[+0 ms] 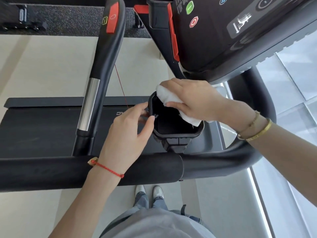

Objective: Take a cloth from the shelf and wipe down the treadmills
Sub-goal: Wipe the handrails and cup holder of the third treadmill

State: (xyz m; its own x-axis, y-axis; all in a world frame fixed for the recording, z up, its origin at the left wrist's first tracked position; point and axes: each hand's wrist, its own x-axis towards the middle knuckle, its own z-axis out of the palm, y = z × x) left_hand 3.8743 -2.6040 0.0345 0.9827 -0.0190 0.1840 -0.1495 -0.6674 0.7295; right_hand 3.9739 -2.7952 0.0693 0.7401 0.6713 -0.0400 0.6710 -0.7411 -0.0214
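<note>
A white cloth (169,98) lies pressed on the far rim of the treadmill's black cup holder (178,133), under my right hand (193,98), which grips it. My left hand (127,133) holds the cup holder's left rim, thumb on the edge and fingers curled around the outside. The cup holder hangs above the treadmill belt (42,131), just beyond the thick black front handlebar (85,170). The treadmill console (223,31) with green and red buttons is at the upper right.
A black side handrail (104,66) with a chrome section and a red panel runs up on the left. A thin red safety cord (120,83) hangs beside it. Pale floor lies on both sides, with a window ledge on the right. My feet stand below the handlebar.
</note>
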